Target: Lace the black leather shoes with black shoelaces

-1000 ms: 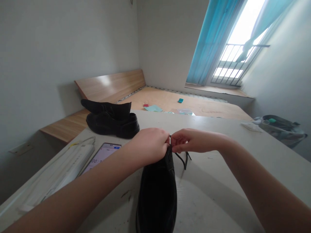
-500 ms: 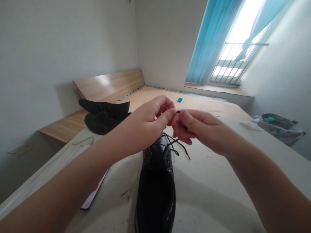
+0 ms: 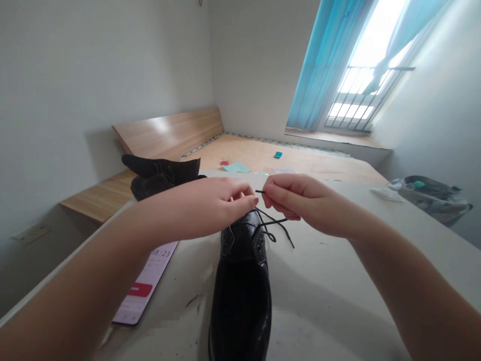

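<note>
A black leather shoe (image 3: 242, 296) rests on the white table, its opening toward me and its toe mostly behind my hands. Thin black laces (image 3: 276, 221) come out at its front and trail to the right. My right hand (image 3: 296, 200) pinches a lace, whose short tip sticks out leftward from the fingertips. Just left of that tip is my left hand (image 3: 221, 205), over the front of the shoe, fingers curled and thumb stretched out, with a small gap to the right hand. Whether its fingers hold anything is hidden.
Other dark shoes (image 3: 161, 173) stand at the back left. A lit phone (image 3: 150, 286) lies under my left forearm. Beyond the table are a wooden board with a teal piece (image 3: 278, 155), a pale green piece (image 3: 236, 167) and a red one (image 3: 224, 163). A bag-lined bin (image 3: 432, 198) is at right.
My hands have come apart and lowered; the left moved down and left. The lace tip now shows free between them. More of the phone and the coloured pieces is uncovered.
</note>
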Demonstrator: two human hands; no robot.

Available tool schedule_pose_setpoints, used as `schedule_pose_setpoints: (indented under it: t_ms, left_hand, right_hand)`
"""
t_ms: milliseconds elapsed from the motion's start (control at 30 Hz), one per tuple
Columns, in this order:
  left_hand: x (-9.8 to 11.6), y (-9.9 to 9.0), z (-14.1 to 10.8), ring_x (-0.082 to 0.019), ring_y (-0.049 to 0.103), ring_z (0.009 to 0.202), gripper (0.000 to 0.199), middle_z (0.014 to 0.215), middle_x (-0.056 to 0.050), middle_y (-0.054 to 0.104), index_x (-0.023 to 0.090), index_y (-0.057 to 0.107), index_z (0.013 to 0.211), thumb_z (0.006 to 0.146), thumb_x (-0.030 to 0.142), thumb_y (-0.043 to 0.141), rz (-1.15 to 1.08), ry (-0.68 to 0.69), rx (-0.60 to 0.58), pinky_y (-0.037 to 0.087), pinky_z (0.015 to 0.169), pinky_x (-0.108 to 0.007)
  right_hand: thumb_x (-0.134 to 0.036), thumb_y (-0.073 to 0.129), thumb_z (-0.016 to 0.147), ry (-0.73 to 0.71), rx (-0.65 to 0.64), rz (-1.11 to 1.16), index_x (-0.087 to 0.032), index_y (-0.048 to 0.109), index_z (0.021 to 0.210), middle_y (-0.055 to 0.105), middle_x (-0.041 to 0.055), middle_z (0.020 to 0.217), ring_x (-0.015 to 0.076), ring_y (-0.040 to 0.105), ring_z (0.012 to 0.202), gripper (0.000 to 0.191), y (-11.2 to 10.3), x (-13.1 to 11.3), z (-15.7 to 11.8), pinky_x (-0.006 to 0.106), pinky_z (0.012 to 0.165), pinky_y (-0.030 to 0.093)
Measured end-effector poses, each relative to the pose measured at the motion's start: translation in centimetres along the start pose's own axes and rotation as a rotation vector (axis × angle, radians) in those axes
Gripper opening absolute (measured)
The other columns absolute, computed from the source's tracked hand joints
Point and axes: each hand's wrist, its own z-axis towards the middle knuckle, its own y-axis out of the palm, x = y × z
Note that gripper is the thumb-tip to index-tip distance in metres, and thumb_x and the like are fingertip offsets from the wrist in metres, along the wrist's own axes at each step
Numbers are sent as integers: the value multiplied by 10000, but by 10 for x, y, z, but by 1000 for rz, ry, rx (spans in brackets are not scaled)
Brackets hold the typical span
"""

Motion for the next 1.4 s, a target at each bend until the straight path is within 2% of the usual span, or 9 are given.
schedule_pose_setpoints:
  t_ms: [133, 267, 533, 667, 767, 933, 1100, 1267, 1400]
  left_hand:
    - [-5, 12, 6, -228, 633, 849, 340, 973, -58, 710, 222, 665, 957, 938, 374, 361, 259, -138, -99, 430, 708, -319]
    - [-5, 25, 12, -282, 651, 801, 286, 888, -123, 726, 170, 692, 860, 886, 321, 451, 329, -176, -119, 417, 654, -346]
    - [-7, 29, 18, -229, 642, 726, 171, 802, -65, 730, 207, 707, 816, 800, 264, 547, 274, -166, -49, 368, 572, -295]
    - [-6, 28, 19, -226, 617, 672, 256, 747, -85, 707, 178, 674, 710, 847, 287, 486, 232, -167, 17, 349, 562, -301]
    - [-8, 24, 20, -230, 595, 660, 296, 746, -88, 686, 173, 645, 741, 885, 309, 425, 186, -177, 118, 344, 570, -310]
    - [-13, 13, 21, -185, 584, 700, 282, 780, -27, 640, 199, 592, 911, 935, 359, 360, -2, -130, 294, 409, 628, -287]
    - [-1, 5, 15, -96, 479, 529, 248, 598, 47, 456, 198, 518, 777, 959, 301, 386, -675, 102, 518, 431, 567, -217]
    - [19, 0, 0, -74, 513, 499, 382, 542, 50, 454, 192, 505, 636, 976, 336, 406, -948, 318, 517, 448, 551, -191]
    - [28, 0, -7, -88, 592, 595, 325, 672, 29, 608, 184, 546, 678, 958, 312, 442, -920, 288, 538, 483, 586, -198]
  right_hand:
    - [-331, 413, 989, 36, -10, -129, -172, 541, 724, 377, -56, 616, 85, 333, 538, 334, 1, 1, 1, 241, 504, 291]
    - [-334, 419, 985, 58, -6, -147, -175, 557, 741, 390, -49, 636, 94, 356, 567, 323, 0, 1, 1, 247, 525, 302]
    - [-327, 414, 983, 91, -3, -167, -184, 554, 749, 386, -50, 642, 97, 354, 578, 307, -1, 2, 1, 240, 502, 302]
    - [-319, 421, 978, 79, -3, -173, -184, 559, 755, 394, -49, 643, 95, 359, 575, 296, 0, 2, 2, 239, 504, 306]
    - [-309, 429, 975, 65, 21, -160, -183, 545, 754, 416, -46, 648, 92, 375, 574, 280, 0, 3, 2, 238, 513, 317]
    - [-310, 437, 974, 96, 37, -110, -183, 534, 768, 409, -51, 637, 87, 358, 545, 261, 2, 4, 3, 230, 481, 298]
    - [-274, 430, 978, 76, 20, 4, -181, 517, 777, 439, -47, 636, 84, 392, 540, 238, 3, 5, 4, 223, 493, 347]
    - [-277, 447, 973, 27, 2, 200, -178, 514, 815, 523, -24, 711, 75, 466, 550, 199, 3, 1, 3, 207, 504, 414]
    - [-337, 489, 953, 36, -83, 200, -182, 544, 903, 535, -7, 766, 103, 535, 609, 172, 4, -1, 1, 203, 469, 434]
